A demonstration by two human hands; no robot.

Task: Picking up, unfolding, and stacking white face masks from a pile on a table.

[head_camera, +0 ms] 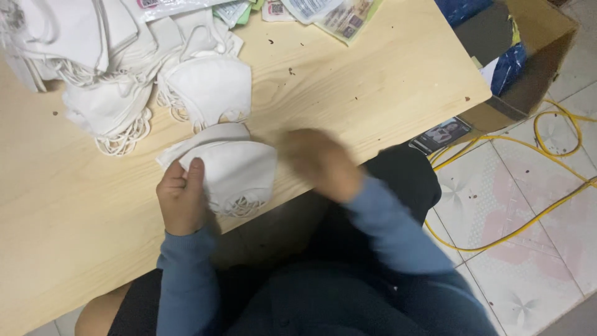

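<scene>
Fingers of the left hand (pixel 181 198) pinch a white folded cloth face mask (pixel 231 169) at the pale wooden table (pixel 373 81) edge; right hand (pixel 320 163) blurred beside it, grip unreadable.

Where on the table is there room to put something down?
The widest bare wood is the table's near left part, left of the left hand holding a white mask. Another free patch lies at the right end, between the blurred right hand and the printed packets. The far left is crowded with the pile of white masks.
</scene>
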